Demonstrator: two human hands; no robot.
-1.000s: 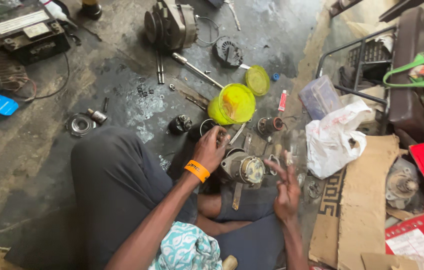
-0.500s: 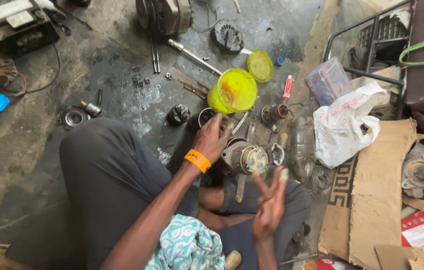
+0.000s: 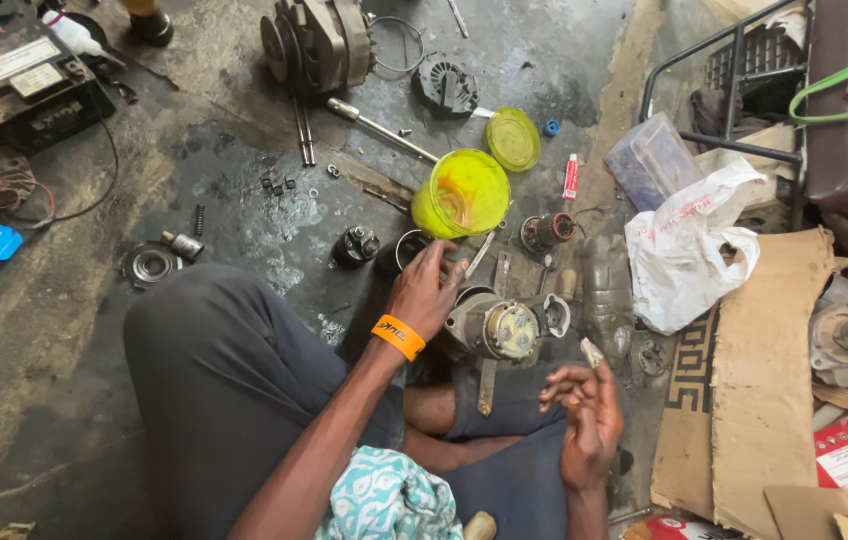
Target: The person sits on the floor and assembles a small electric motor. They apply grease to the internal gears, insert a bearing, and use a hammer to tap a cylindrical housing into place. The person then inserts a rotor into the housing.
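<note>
Grey metal motor (image 3: 492, 325) lies on the floor before the crossed legs. At its 4 o'clock, the right hand (image 3: 584, 420) pinches a small pale piece (image 3: 592, 351) at its fingertips. At its 10 o'clock, the left hand (image 3: 429, 292) rests with curled fingers on a dark ring (image 3: 407, 250). A yellow tub (image 3: 462, 192) stands at 12 o'clock, farther away.

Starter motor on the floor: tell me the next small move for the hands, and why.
Probably bring the right hand across to the starter motor. That hand is lifted off it and pinches a small piece at its fingertips, while the left hand reaches past the motor towards a dark ring beside the yellow tub. The motor lies unsteadied between the knees.
</note>
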